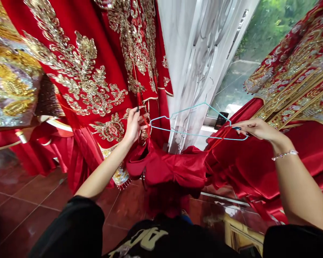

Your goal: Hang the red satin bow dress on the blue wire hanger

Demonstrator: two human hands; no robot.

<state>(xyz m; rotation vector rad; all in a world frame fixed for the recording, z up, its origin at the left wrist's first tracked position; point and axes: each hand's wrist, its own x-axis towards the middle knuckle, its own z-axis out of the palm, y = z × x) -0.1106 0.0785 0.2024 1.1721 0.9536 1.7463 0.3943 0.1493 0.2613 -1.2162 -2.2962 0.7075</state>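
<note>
A thin light-blue wire hanger (193, 120) is held level in front of me, hook pointing up. My left hand (134, 123) pinches a thin red strap at the hanger's left end. My right hand (254, 128) grips the hanger's right end together with another red strap. A plain red satin garment (177, 166) sags from the straps below the hanger.
Red robes with heavy gold embroidery (97, 64) hang at the left and another (293, 75) at the right. A white sheer curtain (201, 53) and a window are behind. A small dark device (221, 120) lies on the sill. Below is a glossy red tile floor (29, 200).
</note>
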